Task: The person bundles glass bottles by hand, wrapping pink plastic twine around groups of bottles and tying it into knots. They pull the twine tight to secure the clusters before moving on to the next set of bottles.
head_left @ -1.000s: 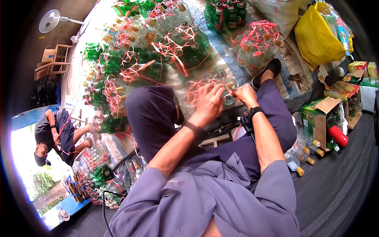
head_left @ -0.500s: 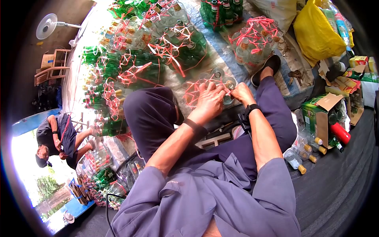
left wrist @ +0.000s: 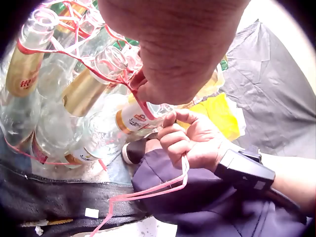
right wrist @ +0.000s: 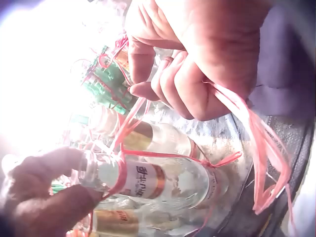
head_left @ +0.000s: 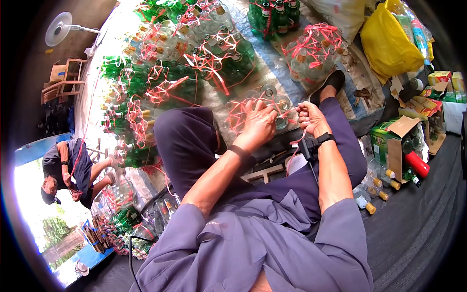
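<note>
A cluster of clear glass bottles [head_left: 253, 97] stands before the person, laced at the necks with pink plastic twine [right wrist: 266, 163]. The left hand [head_left: 259, 122] is at the near side of this cluster. In the right wrist view, its thumb and fingers [right wrist: 64, 200] grip the neck of a glass bottle [right wrist: 180, 182] with a white and orange label. Close to its right, the right hand [head_left: 312, 118] has curled fingers round the twine. A stretch of twine runs from that bottle's neck to the fingertips, and a loose tail hangs below the palm.
Several twine-bound bundles of green bottles [head_left: 177, 85] stand to the left and ahead. Another clear bundle [head_left: 316, 56] is beside the right foot. Loose bottles [head_left: 369, 192], a cardboard box [head_left: 389, 146] and a yellow bag [head_left: 389, 46] lie right. A second person [head_left: 73, 168] sits at left.
The right hand has drawn away from the bottles, rightward and slightly up the wrist side, pulling twine with it; a loose tail now shows below it. The left hand stays at the cluster.
</note>
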The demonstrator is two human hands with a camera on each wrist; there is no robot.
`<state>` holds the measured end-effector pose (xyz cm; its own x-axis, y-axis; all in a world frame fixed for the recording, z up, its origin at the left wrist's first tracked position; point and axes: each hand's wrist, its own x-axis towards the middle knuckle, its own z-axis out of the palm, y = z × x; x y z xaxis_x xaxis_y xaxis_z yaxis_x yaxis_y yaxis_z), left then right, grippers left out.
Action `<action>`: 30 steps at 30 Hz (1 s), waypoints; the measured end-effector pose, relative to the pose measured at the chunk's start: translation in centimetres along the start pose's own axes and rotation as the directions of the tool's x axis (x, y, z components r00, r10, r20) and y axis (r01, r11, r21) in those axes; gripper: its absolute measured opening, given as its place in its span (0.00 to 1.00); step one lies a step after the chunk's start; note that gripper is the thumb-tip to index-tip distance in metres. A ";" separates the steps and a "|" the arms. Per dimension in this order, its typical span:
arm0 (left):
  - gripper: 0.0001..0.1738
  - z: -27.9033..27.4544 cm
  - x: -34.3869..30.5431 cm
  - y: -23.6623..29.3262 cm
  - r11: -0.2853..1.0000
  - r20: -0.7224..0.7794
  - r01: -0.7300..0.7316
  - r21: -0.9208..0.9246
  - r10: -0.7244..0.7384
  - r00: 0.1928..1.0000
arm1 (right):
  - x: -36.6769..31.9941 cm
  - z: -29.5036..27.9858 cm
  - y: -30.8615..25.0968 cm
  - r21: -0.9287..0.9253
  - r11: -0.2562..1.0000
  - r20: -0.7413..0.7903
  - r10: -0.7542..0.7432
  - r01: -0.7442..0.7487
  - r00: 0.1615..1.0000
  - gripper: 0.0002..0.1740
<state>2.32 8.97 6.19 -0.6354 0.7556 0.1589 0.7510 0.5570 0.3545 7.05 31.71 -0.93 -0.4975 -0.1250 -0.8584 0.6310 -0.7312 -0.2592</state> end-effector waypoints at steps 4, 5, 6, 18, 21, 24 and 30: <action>0.07 0.3 0.1 -0.2 0.999 -0.031 -0.019 -0.032 0.018 0.999 | 0.5 -0.5 0.3 0.074 0.997 0.067 -0.023 0.018 0.997 0.09; 0.07 0.4 0.0 -0.3 0.999 -0.030 -0.019 -0.030 0.018 0.999 | 0.7 -0.7 0.5 0.057 0.998 0.089 -0.045 0.040 0.995 0.08; 0.07 0.3 0.0 -0.2 1.000 -0.023 -0.020 -0.012 0.020 1.000 | 0.6 -0.6 0.5 0.059 0.998 0.089 -0.044 0.039 0.995 0.08; 0.08 0.2 -0.1 0.3 0.995 -0.005 -0.085 0.053 0.085 0.996 | 1.7 1.2 1.9 -0.056 0.996 -0.176 -0.078 0.069 0.981 0.08; 0.08 0.2 0.0 0.3 0.997 -0.013 -0.069 0.029 0.069 0.998 | 2.4 1.4 2.0 -0.089 0.995 -0.210 -0.052 0.034 0.976 0.09; 0.07 0.3 0.2 -0.2 0.998 -0.001 -0.060 -0.032 0.060 0.998 | 5.4 0.9 3.8 -0.467 0.862 -0.286 -0.359 0.198 0.888 0.12; 0.12 0.5 0.3 -0.5 0.996 0.006 -0.078 -0.042 0.078 0.997 | 2.1 1.5 2.5 -0.924 0.375 -0.181 -0.613 0.082 0.769 0.16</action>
<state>1.87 9.09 5.59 -0.5735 0.7990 0.1807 0.7902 0.4815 0.3790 6.65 28.62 -2.72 -0.6619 0.4729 -0.5816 0.7455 0.3352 -0.5760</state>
